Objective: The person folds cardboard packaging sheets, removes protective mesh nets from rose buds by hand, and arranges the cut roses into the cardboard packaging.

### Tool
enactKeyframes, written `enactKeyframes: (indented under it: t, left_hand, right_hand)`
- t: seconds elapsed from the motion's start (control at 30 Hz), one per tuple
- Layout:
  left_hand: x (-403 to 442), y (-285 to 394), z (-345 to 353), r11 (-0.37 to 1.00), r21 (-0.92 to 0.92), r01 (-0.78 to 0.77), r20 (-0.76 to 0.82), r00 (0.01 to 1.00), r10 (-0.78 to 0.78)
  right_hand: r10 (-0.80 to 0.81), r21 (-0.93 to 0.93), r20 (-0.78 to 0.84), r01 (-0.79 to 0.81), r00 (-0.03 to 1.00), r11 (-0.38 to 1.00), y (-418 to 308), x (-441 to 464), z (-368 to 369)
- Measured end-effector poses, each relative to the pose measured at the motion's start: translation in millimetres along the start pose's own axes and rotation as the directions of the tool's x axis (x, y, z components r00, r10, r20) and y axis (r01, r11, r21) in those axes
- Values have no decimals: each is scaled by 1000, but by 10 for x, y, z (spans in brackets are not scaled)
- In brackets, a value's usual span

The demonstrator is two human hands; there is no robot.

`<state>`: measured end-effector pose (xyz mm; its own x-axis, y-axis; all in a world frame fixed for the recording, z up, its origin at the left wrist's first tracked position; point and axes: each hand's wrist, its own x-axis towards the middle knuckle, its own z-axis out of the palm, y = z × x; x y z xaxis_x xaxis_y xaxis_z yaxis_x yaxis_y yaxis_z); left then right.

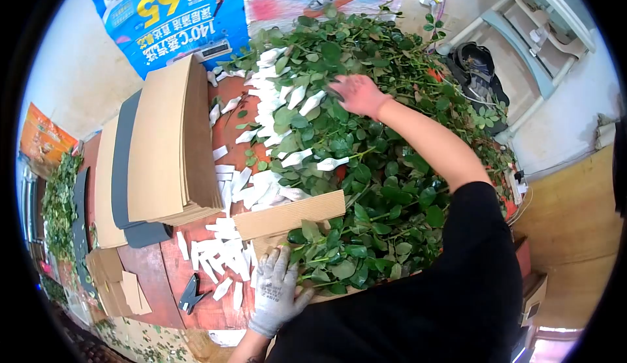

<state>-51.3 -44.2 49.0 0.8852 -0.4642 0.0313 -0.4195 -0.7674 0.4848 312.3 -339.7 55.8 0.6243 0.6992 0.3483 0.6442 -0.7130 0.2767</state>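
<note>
My left hand (pixel 275 291), in a grey work glove, lies at the near edge of the table with its fingers stretched out. Its fingertips touch the lower end of a folded corrugated cardboard piece (pixel 294 213), beside leafy green stems (pixel 346 258). Reaching to the far side of the pile is my right hand (pixel 359 95), looking pinkish and slightly blurred. It is over the leafy stems (pixel 392 56), close to a white-sleeved flower head (pixel 312 103); its fingertips are partly hidden. Several more heads in white sleeves (pixel 297 158) point left from the pile.
Loose white sleeves (pixel 225 252) lie scattered on the red table (pixel 153 278). A black stapler (pixel 191 294) rests near the front edge. Tall stacked cardboard sheets (pixel 163 134) stand at the left. Behind on the right are a pale chair frame (pixel 522 56) and a dark shoe (pixel 477 69).
</note>
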Motion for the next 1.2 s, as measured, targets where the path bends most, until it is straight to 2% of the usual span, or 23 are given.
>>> enactKeyframes:
  t: [0.07, 0.2, 0.27, 0.4, 0.47, 0.5, 0.53, 0.57, 0.6, 0.63, 0.67, 0.7, 0.73, 0.77, 0.8, 0.87, 0.93, 1.0, 1.07, 1.13, 1.2]
  left_hand:
    - [23, 0, 12, 1000, 3, 25, 15, 1000, -25]
    - [40, 22, -6, 1000, 14, 2, -27, 1000, -2]
    - [20, 27, 10, 999, 25, 29, -6, 1000, -29]
    - [3, -2, 65, 1000, 23, -5, -48, 999, 6]
    - [-19, -1, 61, 1000, 29, -12, -55, 998, 13]
    - [-32, 1, 56, 1000, 26, -12, -59, 998, 13]
    - [-30, 4, 49, 999, 33, -3, -55, 998, 5]
    - [-27, 15, 50, 999, 35, 7, -51, 999, -5]
    - [-28, 31, 58, 1000, 18, 14, -55, 998, -13]
    - [-36, 35, 48, 999, 46, -2, -78, 997, 6]
    - [-43, 35, 28, 997, 76, -21, -98, 995, 28]
    - [-46, 49, 13, 996, 85, -28, -109, 993, 37]
    - [-46, 27, 23, 996, 81, -42, -118, 992, 51]
    - [-38, 7, 27, 996, 67, -56, -130, 989, 65]
    - [-37, -19, 41, 997, 54, -57, -140, 988, 64]
    - [-66, -47, 109, 994, 69, -81, -220, 971, 94]
    - [-69, 8, 37, 997, 45, -69, -228, 971, 77]
    - [-55, 40, -29, 995, 75, -66, -192, 978, 79]
    - [-126, -28, 89, 989, 122, -80, -252, 961, 109]
    - [-195, -64, 147, 986, 144, -84, -257, 959, 119]
    - [-140, -72, 123, 988, 139, -63, -210, 973, 92]
  right_hand:
    - [122, -50, 378, -112, 918, 992, -25, 328, 3]
    - [176, -137, 466, -126, 867, 983, 14, 223, 423]
    - [129, -173, 498, -48, 858, 984, 48, 113, 343]
    - [167, -140, 557, -106, 814, 984, 69, -32, -139]
    - [276, -53, 291, -273, 916, 961, 221, -96, -336]
    - [339, 10, 82, -341, 937, 940, 407, -143, -439]
    - [397, 83, -122, -389, 910, 917, 681, -197, -566]
    - [299, -137, -388, -376, 872, 916, 964, -259, -790]
    - [605, 54, -379, -636, 700, 770, 842, -277, -1461]
    - [602, 187, -511, -604, 614, 775, 923, -362, -1841]
    - [453, 198, -651, -439, 610, 876, 1117, -505, -2143]
    - [424, 214, -749, -418, 510, 883, 1309, -608, -2322]
    - [519, 197, -670, -547, 531, 814, 1115, -668, -2696]
    - [289, -46, -757, -489, 586, 871, 1141, -755, -2852]
    - [42, -279, -782, -409, 622, 869, 1136, -778, -2910]
    - [-110, -455, -663, -281, 740, 845, 445, -761, -2988]
    - [-98, -492, -423, -138, 901, 859, -533, -683, -2975]
    - [-244, -261, -274, 172, 930, 950, -1303, -809, -2744]
    - [-228, -178, 49, 234, 972, 956, -1995, -887, -2428]
    - [-223, 22, 15, 222, 975, 975, -2422, -1037, -1955]
    - [-167, -12, 145, 170, 975, 985, -2519, -1094, -1442]
